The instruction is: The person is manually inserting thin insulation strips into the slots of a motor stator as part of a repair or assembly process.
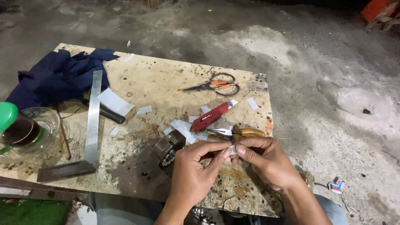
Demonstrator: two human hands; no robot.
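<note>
Worn, stained wooden board [137,79] serves as the worktop, sitting low over a concrete floor [316,62]. On it: dark blue cloth [58,75] at far-left corner, metal try square [89,125] along the left, 1 black-handled tool [106,112] beside it, orange-handled scissors [216,86], red utility knife [212,116], yellow-handled pliers [243,132], scattered white paper scraps [143,110], glass of dark drink [25,131] at left edge.

white scrap [232,151] mostly hidden between fingertips; green-lidded cup [12,125] cut by left edge; dark metal part [168,150] partly behind left hand [192,171]
</note>
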